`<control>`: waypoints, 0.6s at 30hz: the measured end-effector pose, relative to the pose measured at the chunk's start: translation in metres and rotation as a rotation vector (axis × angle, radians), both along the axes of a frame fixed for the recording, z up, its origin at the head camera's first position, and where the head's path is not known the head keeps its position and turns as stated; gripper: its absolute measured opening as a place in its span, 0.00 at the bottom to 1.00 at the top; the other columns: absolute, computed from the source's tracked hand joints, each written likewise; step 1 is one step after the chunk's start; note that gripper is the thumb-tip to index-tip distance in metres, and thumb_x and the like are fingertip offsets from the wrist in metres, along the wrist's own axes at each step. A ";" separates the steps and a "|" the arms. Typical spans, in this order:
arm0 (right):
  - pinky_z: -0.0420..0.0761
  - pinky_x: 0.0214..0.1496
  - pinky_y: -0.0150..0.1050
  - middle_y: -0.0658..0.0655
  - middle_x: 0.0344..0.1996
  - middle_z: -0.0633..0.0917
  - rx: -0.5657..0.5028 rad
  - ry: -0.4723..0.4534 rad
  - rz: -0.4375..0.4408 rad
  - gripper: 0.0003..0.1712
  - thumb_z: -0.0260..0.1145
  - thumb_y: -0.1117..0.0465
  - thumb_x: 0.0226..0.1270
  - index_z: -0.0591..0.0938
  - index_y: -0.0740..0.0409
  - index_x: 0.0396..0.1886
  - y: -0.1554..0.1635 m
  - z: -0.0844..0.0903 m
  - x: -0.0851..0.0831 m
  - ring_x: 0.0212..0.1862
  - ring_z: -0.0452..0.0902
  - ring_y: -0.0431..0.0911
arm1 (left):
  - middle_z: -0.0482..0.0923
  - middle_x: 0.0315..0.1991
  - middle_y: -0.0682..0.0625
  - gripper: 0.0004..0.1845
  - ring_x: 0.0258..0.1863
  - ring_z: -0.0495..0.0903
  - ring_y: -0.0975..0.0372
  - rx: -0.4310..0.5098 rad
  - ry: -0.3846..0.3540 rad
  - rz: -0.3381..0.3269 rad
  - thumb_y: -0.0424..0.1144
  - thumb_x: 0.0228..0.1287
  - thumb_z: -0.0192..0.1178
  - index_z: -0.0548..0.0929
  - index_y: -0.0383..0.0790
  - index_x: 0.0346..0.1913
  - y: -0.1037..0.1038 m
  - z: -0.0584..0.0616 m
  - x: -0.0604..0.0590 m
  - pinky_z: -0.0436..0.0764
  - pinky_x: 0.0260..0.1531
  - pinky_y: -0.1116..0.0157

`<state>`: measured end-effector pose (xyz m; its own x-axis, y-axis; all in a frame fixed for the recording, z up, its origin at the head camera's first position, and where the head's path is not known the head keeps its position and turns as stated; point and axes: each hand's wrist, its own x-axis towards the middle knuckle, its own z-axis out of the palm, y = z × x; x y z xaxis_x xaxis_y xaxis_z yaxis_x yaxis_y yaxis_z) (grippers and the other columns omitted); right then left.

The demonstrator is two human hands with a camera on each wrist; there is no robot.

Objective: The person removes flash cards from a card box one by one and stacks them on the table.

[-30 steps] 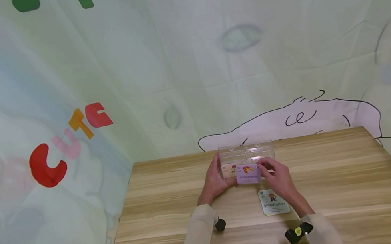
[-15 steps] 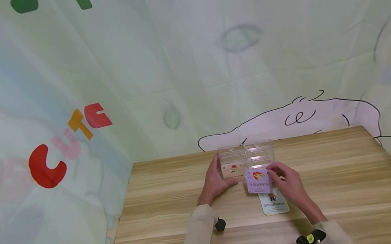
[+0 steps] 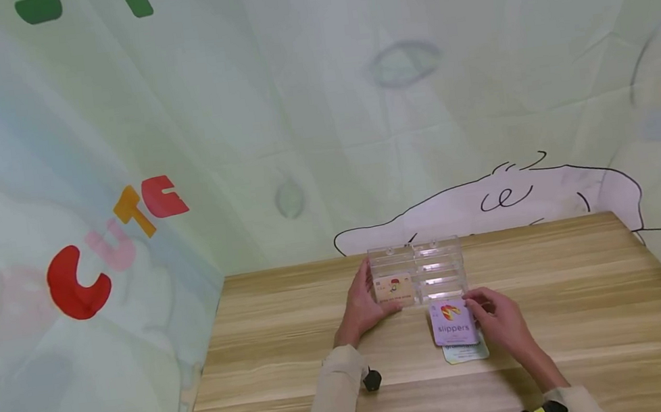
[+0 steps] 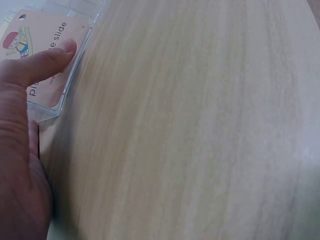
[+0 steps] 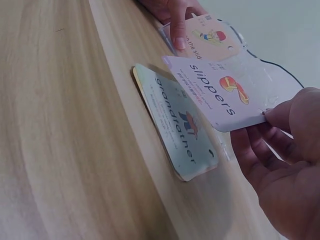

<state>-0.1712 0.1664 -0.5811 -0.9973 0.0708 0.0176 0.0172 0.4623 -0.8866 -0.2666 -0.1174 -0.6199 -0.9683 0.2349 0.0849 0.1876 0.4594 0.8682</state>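
My right hand (image 3: pixel 503 322) pinches a purple flashcard (image 3: pixel 454 332) by its right edge, thumb on top and fingers beneath. It reads "slippers" and shows a pair of red and yellow slippers. Under it on the table lies a small stack of cards, topped by a pale green "grandfather" flashcard (image 5: pixel 172 125); the purple one overlaps it in the head view. My left hand (image 3: pixel 362 308) grips the left side of a clear plastic tiered card holder (image 3: pixel 438 268). Its thumb lies over an orange flashcard (image 4: pixel 52 82) with a child on a slide, standing in the front left slot.
The wooden table (image 3: pixel 591 292) runs back to a printed cloth backdrop (image 3: pixel 322 132) just behind the holder. Another cloth panel (image 3: pixel 110 367) hangs along the left side. Small black wrist cameras sit at both cuffs.
My right hand has drawn the slippers card away from the holder, rightward and toward me, over the grandfather card. The left hand has stayed on the holder.
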 end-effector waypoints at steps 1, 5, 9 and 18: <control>0.87 0.36 0.33 0.64 0.44 0.86 0.003 -0.005 -0.002 0.10 0.62 0.67 0.78 0.84 0.66 0.52 0.001 -0.001 0.000 0.42 0.82 0.53 | 0.60 0.79 0.46 0.71 0.76 0.64 0.53 0.002 0.004 -0.002 0.47 0.43 0.86 0.47 0.48 0.85 0.000 0.000 0.000 0.65 0.76 0.59; 0.87 0.36 0.34 0.64 0.43 0.86 0.003 -0.027 -0.011 0.10 0.63 0.67 0.77 0.84 0.67 0.52 0.003 -0.004 0.003 0.42 0.82 0.53 | 0.61 0.79 0.46 0.71 0.76 0.64 0.53 0.003 0.006 -0.002 0.47 0.43 0.87 0.47 0.48 0.85 0.000 0.000 0.000 0.65 0.76 0.60; 0.87 0.38 0.34 0.62 0.44 0.85 0.006 -0.063 -0.009 0.10 0.62 0.67 0.78 0.84 0.65 0.52 0.003 -0.004 0.006 0.44 0.82 0.53 | 0.61 0.78 0.47 0.70 0.75 0.65 0.54 0.007 0.007 0.000 0.47 0.43 0.86 0.47 0.49 0.85 0.000 0.000 -0.001 0.65 0.75 0.59; 0.84 0.39 0.36 0.58 0.38 0.85 0.091 -0.074 0.012 0.08 0.64 0.67 0.76 0.85 0.65 0.49 0.005 -0.008 0.007 0.42 0.82 0.52 | 0.62 0.78 0.47 0.69 0.76 0.65 0.53 0.008 0.009 0.003 0.49 0.45 0.86 0.48 0.50 0.85 0.000 -0.002 -0.001 0.65 0.75 0.57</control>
